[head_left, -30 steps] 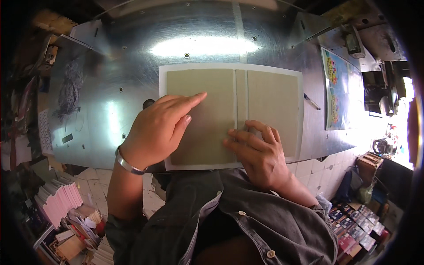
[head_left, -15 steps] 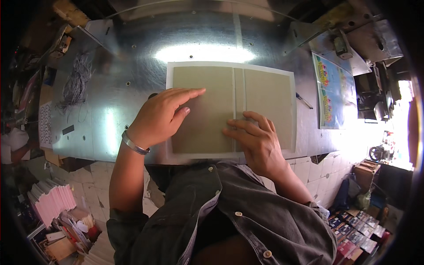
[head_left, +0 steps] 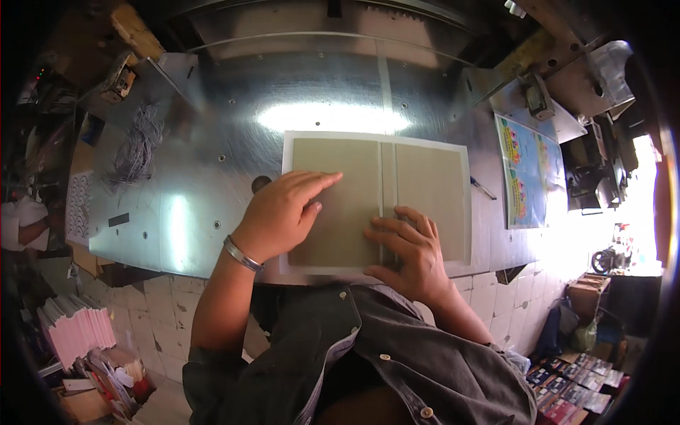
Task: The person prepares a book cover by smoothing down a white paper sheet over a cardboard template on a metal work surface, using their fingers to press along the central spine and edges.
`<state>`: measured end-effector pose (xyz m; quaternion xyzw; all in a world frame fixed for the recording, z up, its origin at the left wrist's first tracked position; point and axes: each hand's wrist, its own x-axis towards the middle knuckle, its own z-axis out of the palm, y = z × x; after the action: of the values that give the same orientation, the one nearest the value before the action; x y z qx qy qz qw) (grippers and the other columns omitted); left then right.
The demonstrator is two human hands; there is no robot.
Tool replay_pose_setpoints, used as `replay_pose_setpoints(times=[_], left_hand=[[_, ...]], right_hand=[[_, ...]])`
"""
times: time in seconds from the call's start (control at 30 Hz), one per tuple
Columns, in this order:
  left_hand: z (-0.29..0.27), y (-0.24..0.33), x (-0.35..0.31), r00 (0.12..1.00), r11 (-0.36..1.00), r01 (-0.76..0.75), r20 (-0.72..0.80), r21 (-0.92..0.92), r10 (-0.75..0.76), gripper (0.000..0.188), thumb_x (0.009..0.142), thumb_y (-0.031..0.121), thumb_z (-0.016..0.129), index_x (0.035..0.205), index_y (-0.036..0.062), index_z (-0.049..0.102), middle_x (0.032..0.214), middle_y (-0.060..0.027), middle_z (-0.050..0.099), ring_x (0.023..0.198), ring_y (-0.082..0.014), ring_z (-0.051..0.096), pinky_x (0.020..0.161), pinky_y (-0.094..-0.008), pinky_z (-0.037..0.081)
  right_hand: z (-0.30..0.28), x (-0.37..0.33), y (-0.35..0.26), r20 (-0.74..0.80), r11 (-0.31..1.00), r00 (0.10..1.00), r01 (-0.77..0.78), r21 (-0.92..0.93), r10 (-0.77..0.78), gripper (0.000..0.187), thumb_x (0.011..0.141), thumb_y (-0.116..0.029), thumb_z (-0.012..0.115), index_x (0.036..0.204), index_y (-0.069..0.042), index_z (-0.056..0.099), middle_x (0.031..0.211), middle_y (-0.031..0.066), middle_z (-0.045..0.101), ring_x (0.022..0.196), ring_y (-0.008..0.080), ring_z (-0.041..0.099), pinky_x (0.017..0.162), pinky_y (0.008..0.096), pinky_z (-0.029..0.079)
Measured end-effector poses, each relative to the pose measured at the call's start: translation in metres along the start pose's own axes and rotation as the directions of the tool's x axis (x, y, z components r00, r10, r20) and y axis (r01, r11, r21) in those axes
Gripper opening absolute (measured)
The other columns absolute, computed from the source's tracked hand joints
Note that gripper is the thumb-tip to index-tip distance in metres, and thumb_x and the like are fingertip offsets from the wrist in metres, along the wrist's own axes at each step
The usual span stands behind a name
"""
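In front of me lies a book cover blank: a white sheet (head_left: 288,157) with a wide grey-brown left board (head_left: 340,234), a narrow spine strip (head_left: 388,170) and a right board (head_left: 432,180) on it. Thin pale gaps run along both sides of the strip. My left hand (head_left: 280,216), with a metal bangle at the wrist, is over the left board's left edge, fingers stretched out together and thumb apart. Fingers spread, my right hand (head_left: 411,251) rests over the strip and the boards' near part. Its thumb points at the near edge of the left board. Neither hand holds anything.
The metal table (head_left: 198,234) carries a tangle of grey cord (head_left: 138,145) at left, and a pen (head_left: 484,188) and colourful printed sheets (head_left: 524,173) at right. A dark round thing (head_left: 261,184) sits beyond my left hand. Pink paper stacks (head_left: 78,329) stand at lower left.
The whole view has shifted, so the table and cover blank appear lower. My right thumb now shows, spread from the fingers. The left hand keeps nearly the same place over the board.
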<state>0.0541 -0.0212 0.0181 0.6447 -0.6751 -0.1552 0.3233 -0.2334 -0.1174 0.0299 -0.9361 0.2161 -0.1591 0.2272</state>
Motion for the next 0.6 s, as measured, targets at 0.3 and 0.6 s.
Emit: replay_pose_setpoints(times=[0.3,0.6], left_hand=[[-0.003,0.01,0.001,0.999,0.999,0.039,0.008,0.007,-0.04,0.064,0.093,-0.002,0.075,0.154,0.0132,0.068,0.145,-0.0118,0.075,0.137,-0.034,0.069,0.115,-0.0448,0.055],[-0.004,0.01,0.0,0.998,0.998,0.058,0.008,-0.004,-0.058,0.062,0.093,-0.002,0.077,0.153,0.0127,0.069,0.146,-0.0129,0.074,0.138,-0.0349,0.068,0.116,-0.0464,0.056]], right_hand=[[0.002,0.0,0.005,0.012,1.0,1.0,-0.013,0.029,0.012,0.04,0.091,-0.009,0.074,0.13,-0.013,0.082,0.143,0.0056,0.075,0.143,0.0374,0.058,0.12,0.0516,0.042],[0.001,-0.001,0.003,0.036,1.0,0.999,-0.019,0.023,0.018,0.047,0.088,-0.022,0.085,0.134,-0.016,0.082,0.147,0.0034,0.074,0.144,0.037,0.057,0.121,0.0533,0.042]])
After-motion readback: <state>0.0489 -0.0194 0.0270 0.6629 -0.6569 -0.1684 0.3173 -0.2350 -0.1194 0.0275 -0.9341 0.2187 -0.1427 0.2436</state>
